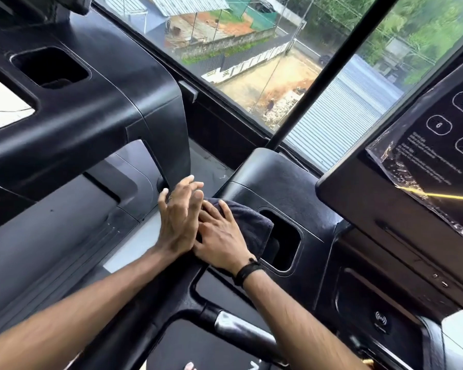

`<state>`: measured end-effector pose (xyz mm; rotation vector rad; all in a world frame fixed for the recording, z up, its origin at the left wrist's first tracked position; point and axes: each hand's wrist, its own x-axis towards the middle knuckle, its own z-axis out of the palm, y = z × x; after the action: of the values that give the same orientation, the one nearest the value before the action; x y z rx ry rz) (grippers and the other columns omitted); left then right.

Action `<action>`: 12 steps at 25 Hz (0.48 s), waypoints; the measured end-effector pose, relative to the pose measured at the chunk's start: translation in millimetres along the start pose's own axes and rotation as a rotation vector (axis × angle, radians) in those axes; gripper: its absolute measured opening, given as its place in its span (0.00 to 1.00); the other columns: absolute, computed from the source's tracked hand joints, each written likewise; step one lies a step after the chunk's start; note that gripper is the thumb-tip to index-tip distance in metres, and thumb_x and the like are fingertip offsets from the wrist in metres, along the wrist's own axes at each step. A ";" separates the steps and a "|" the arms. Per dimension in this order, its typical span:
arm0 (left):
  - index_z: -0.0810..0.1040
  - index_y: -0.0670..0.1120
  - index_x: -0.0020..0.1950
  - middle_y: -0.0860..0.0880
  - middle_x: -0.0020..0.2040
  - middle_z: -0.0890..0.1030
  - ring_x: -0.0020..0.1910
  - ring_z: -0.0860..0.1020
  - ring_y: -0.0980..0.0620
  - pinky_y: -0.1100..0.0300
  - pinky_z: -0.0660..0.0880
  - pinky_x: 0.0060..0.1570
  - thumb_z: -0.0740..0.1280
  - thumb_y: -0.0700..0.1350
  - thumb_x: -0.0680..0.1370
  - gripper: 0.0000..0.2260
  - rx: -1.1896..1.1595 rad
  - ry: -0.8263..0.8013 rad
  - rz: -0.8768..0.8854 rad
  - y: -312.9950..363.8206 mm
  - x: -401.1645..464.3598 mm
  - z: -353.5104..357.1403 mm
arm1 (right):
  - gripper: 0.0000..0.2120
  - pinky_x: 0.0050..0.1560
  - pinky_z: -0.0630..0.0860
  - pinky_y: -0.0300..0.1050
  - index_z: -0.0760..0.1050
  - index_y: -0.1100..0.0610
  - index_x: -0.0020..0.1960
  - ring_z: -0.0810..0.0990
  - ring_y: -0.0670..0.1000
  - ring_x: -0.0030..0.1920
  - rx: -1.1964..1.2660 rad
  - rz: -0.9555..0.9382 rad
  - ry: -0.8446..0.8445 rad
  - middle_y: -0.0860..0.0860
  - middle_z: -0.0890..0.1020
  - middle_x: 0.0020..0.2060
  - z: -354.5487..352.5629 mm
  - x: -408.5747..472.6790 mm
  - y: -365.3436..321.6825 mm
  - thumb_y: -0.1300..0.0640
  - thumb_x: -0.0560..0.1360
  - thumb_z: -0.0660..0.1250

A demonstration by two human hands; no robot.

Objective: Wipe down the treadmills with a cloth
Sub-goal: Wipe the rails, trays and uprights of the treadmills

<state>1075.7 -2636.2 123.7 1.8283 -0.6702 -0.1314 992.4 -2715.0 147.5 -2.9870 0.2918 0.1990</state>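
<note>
The hands (pixel 198 225) sit in the narrow gap between two treadmill consoles. At ten o'clock the left console (pixel 96 110) blocks passage; at three o'clock lies an open cup pocket (pixel 284 241), beyond it the screen panel (pixel 412 166). Twelve o'clock ends at the window (pixel 251 49).

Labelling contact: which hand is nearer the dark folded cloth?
Right. The right hand lies flat on the dark folded cloth, fingers spread; the left hand sits beside it, overlapping the right fingers.
</note>
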 end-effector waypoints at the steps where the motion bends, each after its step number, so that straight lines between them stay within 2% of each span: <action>1: 0.76 0.47 0.66 0.49 0.72 0.72 0.71 0.69 0.56 0.47 0.46 0.76 0.39 0.69 0.79 0.37 0.016 0.002 0.004 -2.9 -0.8 -5.3 | 0.29 0.78 0.43 0.59 0.72 0.46 0.71 0.57 0.53 0.78 0.013 -0.020 0.024 0.46 0.70 0.73 3.4 -7.4 -3.4 0.40 0.75 0.48; 4: 0.75 0.47 0.66 0.49 0.73 0.72 0.71 0.69 0.56 0.45 0.46 0.76 0.40 0.67 0.81 0.35 0.061 0.004 0.022 -3.7 -8.1 -14.5 | 0.24 0.77 0.41 0.61 0.70 0.43 0.71 0.54 0.53 0.79 0.038 -0.055 0.062 0.47 0.67 0.75 7.6 -35.1 -8.8 0.39 0.78 0.51; 8: 0.75 0.48 0.67 0.50 0.73 0.71 0.70 0.65 0.64 0.46 0.46 0.76 0.40 0.65 0.82 0.33 0.124 -0.019 0.093 3.9 -19.6 -16.1 | 0.28 0.77 0.41 0.61 0.60 0.46 0.79 0.44 0.51 0.81 0.102 0.053 0.121 0.49 0.58 0.80 9.8 -75.2 -13.3 0.36 0.81 0.50; 10: 0.74 0.48 0.67 0.51 0.73 0.71 0.70 0.66 0.64 0.47 0.45 0.76 0.40 0.65 0.82 0.32 0.143 -0.014 0.107 10.6 -25.3 -15.8 | 0.32 0.77 0.50 0.62 0.59 0.49 0.79 0.48 0.55 0.81 0.017 0.116 0.168 0.53 0.59 0.79 11.4 -93.7 -13.9 0.33 0.81 0.49; 12: 0.74 0.49 0.67 0.51 0.73 0.70 0.69 0.67 0.63 0.47 0.44 0.76 0.40 0.65 0.82 0.32 0.159 -0.021 0.119 17.9 -32.8 -16.1 | 0.38 0.69 0.69 0.61 0.65 0.54 0.77 0.65 0.63 0.75 -0.153 0.192 0.195 0.59 0.69 0.74 6.4 -107.0 -10.7 0.29 0.76 0.54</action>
<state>1048.2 -2609.9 138.1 1.9349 -0.8221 -0.0186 889.7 -2684.1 157.9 -3.1320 0.6127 -0.0548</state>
